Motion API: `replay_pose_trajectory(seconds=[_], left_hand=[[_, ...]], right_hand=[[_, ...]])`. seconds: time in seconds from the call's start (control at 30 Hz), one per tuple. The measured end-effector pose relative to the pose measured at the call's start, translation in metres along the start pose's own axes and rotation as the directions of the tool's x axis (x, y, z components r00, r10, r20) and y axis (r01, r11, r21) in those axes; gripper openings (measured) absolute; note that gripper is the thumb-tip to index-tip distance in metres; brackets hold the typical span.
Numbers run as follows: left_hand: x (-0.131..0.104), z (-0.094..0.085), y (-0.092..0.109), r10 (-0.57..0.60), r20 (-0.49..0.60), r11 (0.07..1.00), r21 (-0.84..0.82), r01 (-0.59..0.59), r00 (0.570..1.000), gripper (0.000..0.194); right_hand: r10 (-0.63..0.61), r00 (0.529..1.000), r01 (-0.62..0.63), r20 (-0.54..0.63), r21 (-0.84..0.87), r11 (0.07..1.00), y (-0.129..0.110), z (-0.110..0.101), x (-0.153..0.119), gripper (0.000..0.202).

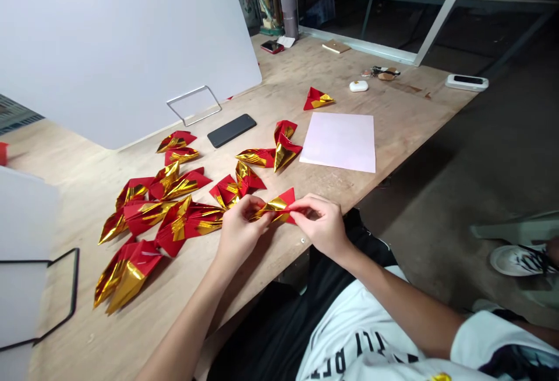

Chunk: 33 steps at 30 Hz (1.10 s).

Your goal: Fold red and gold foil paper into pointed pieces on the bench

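Red-and-gold folded paper sits between your two hands, over the near edge of the wooden table; whether it touches the wood you cannot tell from this angle. Your left hand has its thumb and forefinger clamped on the left part of the piece, while the thumb and forefinger of your right hand pinch its right part, near the red flap. Your other fingers are curled in and partly hidden. Just beyond your left hand stand two joined-looking folded pieces, and a larger cluster of red-and-gold pieces spreads to the left of it. Farther out, another small group lies beside a pale pink square sheet, with a single folded piece just past the sheet's far edge. A dark phone lies flat near the wire stand of a big white panel. Toward the table's far right you have a small white case.
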<state>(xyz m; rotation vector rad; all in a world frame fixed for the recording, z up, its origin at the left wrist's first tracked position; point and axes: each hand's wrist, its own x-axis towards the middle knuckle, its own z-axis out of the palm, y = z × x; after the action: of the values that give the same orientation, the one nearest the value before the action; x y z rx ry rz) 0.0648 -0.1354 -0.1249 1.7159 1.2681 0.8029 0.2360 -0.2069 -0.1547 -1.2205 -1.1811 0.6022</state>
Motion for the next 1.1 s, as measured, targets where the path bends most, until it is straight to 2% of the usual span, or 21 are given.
replay_pose_trajectory(seconds=[0.1, 0.3, 0.43, 0.53, 0.57, 0.63, 0.7, 0.77, 0.9, 1.03, 1.1], left_hand=[[0.001, 0.0, -0.001, -0.003, 0.015, 1.0, -0.028, 0.003, 1.0, 0.023], [-0.003, 0.0, -0.002, 0.066, -0.041, 0.998, 0.005, -0.066, 0.997, 0.017], [-0.005, 0.001, -0.003, 0.151, -0.05, 0.988, 0.016, -0.15, 0.987, 0.01], [-0.009, 0.002, -0.002, 0.267, -0.097, 0.964, 0.039, -0.265, 0.959, 0.009], [-0.011, 0.003, -0.002, 0.32, -0.113, 0.947, 0.049, -0.316, 0.941, 0.011], [-0.013, 0.005, -0.002, 0.444, -0.129, 0.896, 0.064, -0.439, 0.887, 0.015], [-0.014, 0.006, -0.005, 0.567, -0.121, 0.824, 0.07, -0.562, 0.815, 0.016], [-0.012, 0.006, -0.008, 0.666, -0.109, 0.746, 0.077, -0.662, 0.738, 0.02], [-0.011, 0.004, -0.015, 0.784, -0.112, 0.621, 0.105, -0.777, 0.611, 0.029], [-0.011, -0.001, -0.012, 0.846, -0.102, 0.533, 0.13, -0.836, 0.523, 0.032], [-0.011, -0.003, -0.008, 0.871, -0.061, 0.49, 0.146, -0.859, 0.487, 0.035]], right_hand=[[-0.022, 1.0, 0.022, -0.012, -0.005, 1.0, -0.001, 0.002, 0.001, 0.018], [-0.148, 0.988, 0.146, -0.035, -0.051, 0.988, -0.001, 0.004, -0.002, 0.018], [-0.236, 0.97, 0.231, -0.053, -0.08, 0.97, 0.0, 0.004, -0.003, 0.018], [-0.335, 0.94, 0.327, -0.069, -0.098, 0.94, 0.002, 0.003, -0.006, 0.018], [-0.394, 0.916, 0.385, -0.081, -0.105, 0.917, 0.002, 0.003, -0.007, 0.019], [-0.535, 0.838, 0.52, -0.106, -0.142, 0.842, 0.004, 0.001, -0.011, 0.025], [-0.66, 0.744, 0.635, -0.1, -0.203, 0.746, 0.007, -0.001, -0.014, 0.035], [-0.726, 0.685, 0.695, -0.063, -0.243, 0.676, 0.011, -0.002, -0.016, 0.039], [-0.763, 0.646, 0.74, -0.012, -0.236, 0.63, 0.019, -0.004, -0.02, 0.037], [-0.782, 0.622, 0.768, 0.023, -0.213, 0.605, 0.021, -0.006, -0.021, 0.031], [-0.772, 0.635, 0.756, 0.009, -0.214, 0.619, 0.019, -0.006, -0.021, 0.03]])
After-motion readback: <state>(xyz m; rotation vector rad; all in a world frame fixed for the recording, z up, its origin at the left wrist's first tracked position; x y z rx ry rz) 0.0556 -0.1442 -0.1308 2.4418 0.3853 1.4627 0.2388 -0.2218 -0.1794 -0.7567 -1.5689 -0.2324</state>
